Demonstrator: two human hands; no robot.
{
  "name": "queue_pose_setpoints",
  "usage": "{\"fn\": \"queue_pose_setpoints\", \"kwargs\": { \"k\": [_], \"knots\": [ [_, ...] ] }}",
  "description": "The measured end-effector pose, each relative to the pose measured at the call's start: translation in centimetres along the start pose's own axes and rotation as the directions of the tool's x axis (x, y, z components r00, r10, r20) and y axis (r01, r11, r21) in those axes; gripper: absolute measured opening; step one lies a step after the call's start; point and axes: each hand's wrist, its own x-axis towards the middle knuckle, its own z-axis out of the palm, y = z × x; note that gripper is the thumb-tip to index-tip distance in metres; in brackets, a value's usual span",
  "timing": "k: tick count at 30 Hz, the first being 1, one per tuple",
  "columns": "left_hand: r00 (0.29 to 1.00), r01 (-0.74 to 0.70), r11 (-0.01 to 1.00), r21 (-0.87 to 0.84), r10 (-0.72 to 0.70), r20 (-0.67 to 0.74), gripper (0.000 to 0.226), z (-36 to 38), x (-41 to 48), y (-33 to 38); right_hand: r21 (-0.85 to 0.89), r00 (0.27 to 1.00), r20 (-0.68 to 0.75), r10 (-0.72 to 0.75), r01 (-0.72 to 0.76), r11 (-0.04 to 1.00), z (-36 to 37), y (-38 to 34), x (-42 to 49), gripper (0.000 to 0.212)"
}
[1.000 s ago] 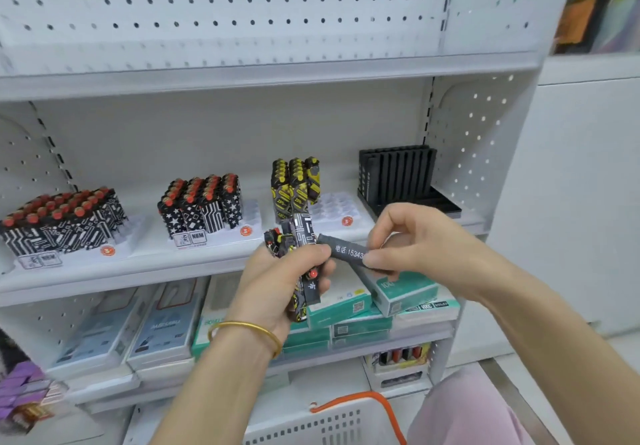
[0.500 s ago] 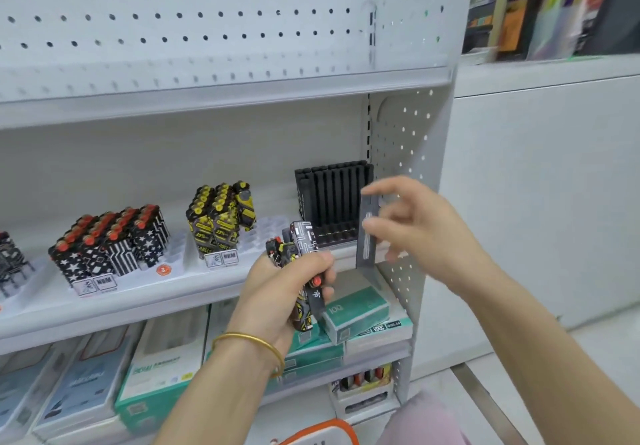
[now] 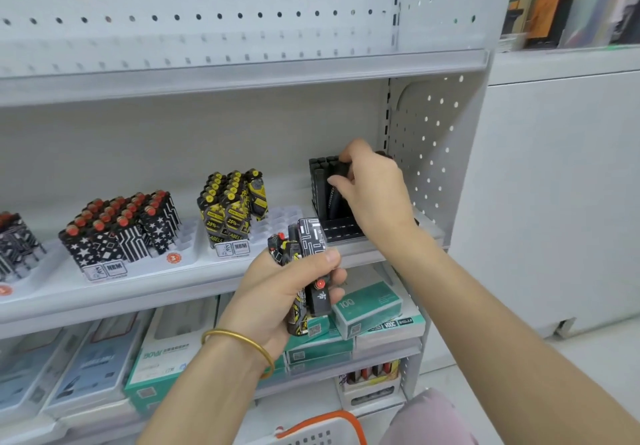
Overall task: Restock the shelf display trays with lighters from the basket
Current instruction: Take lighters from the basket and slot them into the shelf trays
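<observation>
Up at the right end of the middle shelf [image 3: 166, 292], a slim black lighter [image 3: 333, 199] is pinched upright by the right hand [image 3: 375, 199], with thumb and curled fingers closed round its upper part. It is held at the black display tray [image 3: 341, 231], just in front of the black lighters [image 3: 319, 181] standing at the tray's back. Whether its foot is seated in a slot cannot be told, since the palm hides that. Open slots are seen along the tray's front rows. Room is tight here: the tray is set close against the perforated side panel [image 3: 433, 140], and the right forearm is laid across the shelf's front edge beside it.

Lower and nearer, a bundle of patterned lighters [image 3: 306, 254] is gripped in the left hand [image 3: 277, 295], with fingers wrapped round it and the thumb pressed across the front. A gold bangle [image 3: 242, 340] is worn at the wrist. The bundle is held just off the shelf's front edge, apart from it.

To the left, yellow-and-black lighters [image 3: 232, 202] are packed into a white tray [image 3: 282, 218], whose right-hand slots are open. Further left, red-capped lighters [image 3: 121, 226] are massed in another white tray [image 3: 185, 237], with free slots at its right side. Teal boxes [image 3: 369, 302] are stacked on the shelf beneath. The white basket [image 3: 311, 436] with its orange handle is caught at the bottom edge.
</observation>
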Motion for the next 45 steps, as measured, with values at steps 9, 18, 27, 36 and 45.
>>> {"fn": "queue_pose_setpoints", "kwargs": {
  "k": [9, 18, 27, 36, 45],
  "knots": [
    [0.999, 0.036, 0.999, -0.008, -0.036, 0.031, 0.029, -0.5, -0.3, -0.1, -0.202, 0.981, 0.148, -0.127, 0.156, 0.967, -0.5, -0.9, 0.4, 0.020],
    [0.997, 0.061, 0.998, -0.033, -0.060, 0.044, 0.041, -1.4, -0.4, 0.2, 0.020, 0.977, 0.211, -0.024, 0.020, 1.000, -1.1, -0.9, 1.8, 0.011],
    [0.998, 0.062, 0.997, -0.043, -0.061, 0.027, 0.054, -1.9, -0.7, 0.3, -0.045, 0.992, 0.128, -0.016, 0.022, 0.999, -0.1, -0.8, 0.9, 0.012],
    [0.999, 0.023, 1.000, 0.000, -0.023, 0.033, 0.035, -3.1, -1.3, 0.7, 0.453, 0.894, 0.435, -0.103, -0.118, 0.884, -3.2, -4.8, -2.7, 0.012],
    [0.997, 0.030, 0.993, -0.110, -0.037, -0.067, 0.026, -7.8, -4.2, 2.3, 0.642, 0.821, 0.558, -0.121, -0.335, 0.689, -0.8, -8.1, -4.4, 0.010]
  ]
}}
